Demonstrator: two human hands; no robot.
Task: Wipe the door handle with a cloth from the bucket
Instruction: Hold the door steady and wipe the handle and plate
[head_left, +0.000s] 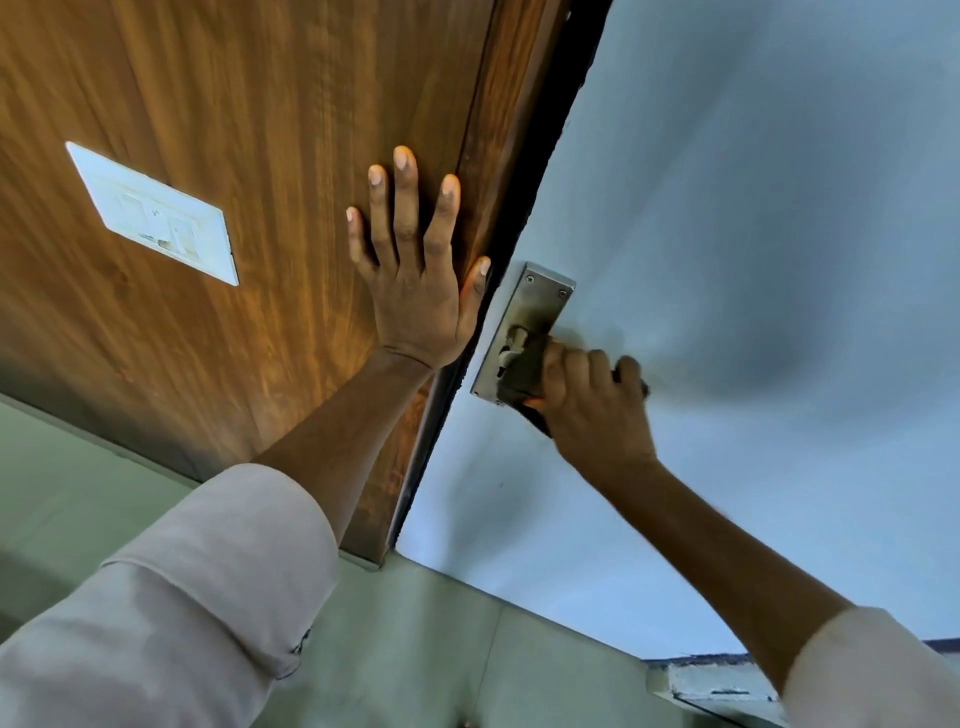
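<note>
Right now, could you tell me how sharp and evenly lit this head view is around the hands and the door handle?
In the head view, the right hand and the dark cloth at the door handle plate are motion-blurred; the left hand, flat on the wood panel, is sharper. A soft dark shadow falls on the pale door, and the wide-angle lens tilts and bends the straight edges.

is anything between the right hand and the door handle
Only something dark, seemingly the cloth, which the right hand presses onto the handle at the lower end of the metal plate. The left hand lies flat on the wooden panel, clear of the handle.
</note>
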